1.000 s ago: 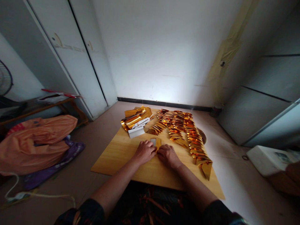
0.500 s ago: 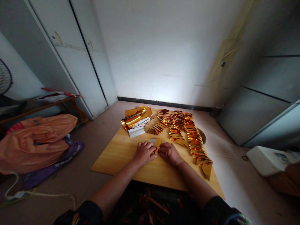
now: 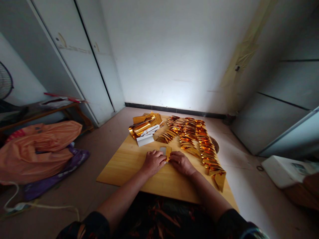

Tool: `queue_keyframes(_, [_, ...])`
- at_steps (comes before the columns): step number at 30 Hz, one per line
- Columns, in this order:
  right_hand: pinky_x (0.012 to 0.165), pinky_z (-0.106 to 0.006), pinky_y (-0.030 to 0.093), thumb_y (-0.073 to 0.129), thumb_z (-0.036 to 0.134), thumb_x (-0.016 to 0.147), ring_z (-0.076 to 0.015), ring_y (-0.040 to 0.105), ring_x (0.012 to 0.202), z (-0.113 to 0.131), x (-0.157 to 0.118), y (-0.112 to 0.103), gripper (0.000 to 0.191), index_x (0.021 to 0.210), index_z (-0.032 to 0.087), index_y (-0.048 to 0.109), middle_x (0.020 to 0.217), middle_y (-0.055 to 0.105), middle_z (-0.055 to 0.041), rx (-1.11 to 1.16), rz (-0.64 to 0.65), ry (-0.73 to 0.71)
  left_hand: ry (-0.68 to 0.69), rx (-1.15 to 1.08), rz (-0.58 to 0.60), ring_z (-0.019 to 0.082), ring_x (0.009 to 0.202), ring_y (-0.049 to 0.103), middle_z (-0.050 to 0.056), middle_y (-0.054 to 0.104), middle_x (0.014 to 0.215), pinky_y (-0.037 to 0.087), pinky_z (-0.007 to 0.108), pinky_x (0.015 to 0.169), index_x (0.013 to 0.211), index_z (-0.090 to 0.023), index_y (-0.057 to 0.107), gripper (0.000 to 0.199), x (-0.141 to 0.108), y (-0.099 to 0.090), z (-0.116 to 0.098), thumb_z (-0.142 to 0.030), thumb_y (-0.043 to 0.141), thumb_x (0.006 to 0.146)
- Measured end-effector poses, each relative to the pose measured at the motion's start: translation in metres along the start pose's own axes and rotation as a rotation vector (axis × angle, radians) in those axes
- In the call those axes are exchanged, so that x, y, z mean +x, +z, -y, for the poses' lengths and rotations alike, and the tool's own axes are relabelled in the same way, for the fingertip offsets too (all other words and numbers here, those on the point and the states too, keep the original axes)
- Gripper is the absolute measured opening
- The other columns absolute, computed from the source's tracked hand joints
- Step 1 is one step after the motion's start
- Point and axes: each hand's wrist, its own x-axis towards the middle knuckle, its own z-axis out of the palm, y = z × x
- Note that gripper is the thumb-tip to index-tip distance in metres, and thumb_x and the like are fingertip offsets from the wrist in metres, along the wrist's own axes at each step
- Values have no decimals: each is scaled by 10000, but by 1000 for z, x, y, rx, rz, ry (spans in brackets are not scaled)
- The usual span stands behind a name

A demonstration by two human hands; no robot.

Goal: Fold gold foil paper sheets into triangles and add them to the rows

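Note:
A small piece of gold foil paper (image 3: 168, 151) with a pale grey patch lies on the wooden board in front of me. My left hand (image 3: 154, 161) is closed, its curled fingers and thumb pressing on the paper's near left part. From the other side my right hand (image 3: 182, 162) pinches the paper's right edge with bent fingers. The fingertips of both hands are close together and hide the paper's lower end. Just beyond them sit long rows of folded gold foil pieces (image 3: 206, 147), standing packed one behind another.
The wooden board (image 3: 119, 166) carries a pile of loose gold foil sheets (image 3: 143, 127) at its back left, with a white folded paper (image 3: 145, 140) before it. A white box (image 3: 284, 171) stands on the floor at right. An orange plastic sheet (image 3: 42, 149) lies at left.
My fingers have shifted slightly on the paper, and a bit more of its gold far part shows between them. The rows and the pile have stayed put.

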Motion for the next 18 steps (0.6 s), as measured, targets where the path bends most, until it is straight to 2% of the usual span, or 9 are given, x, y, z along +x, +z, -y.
queue_keyframes(7, [880, -336, 425, 568, 266, 892, -200, 564, 984, -8, 2, 9, 174, 944, 257, 734, 1115, 645, -76, -77, -10, 10, 0, 23, 1, 202, 996, 519, 23, 645, 1073, 331, 357, 831, 1041, -310, 681, 221, 1, 2, 1, -344, 507, 909])
queue_keyframes(14, [856, -323, 411, 581, 276, 894, -186, 575, 939, -8, 3, 7, 166, 948, 290, 737, 1029, 684, -39, -60, 14, -23, 47, 5, -2, 205, 1005, 531, 13, 650, 1138, 315, 391, 867, 1115, -303, 617, 248, -6, -2, 3, -304, 551, 877])
queue_keyframes(18, [827, -314, 428, 572, 321, 899, -179, 586, 906, -13, 5, 9, 182, 912, 275, 747, 1001, 690, -51, -27, -22, -58, 70, -27, -13, 205, 1037, 537, -5, 648, 1174, 300, 415, 905, 1066, -289, 612, 221, -11, -5, 7, -250, 561, 855])
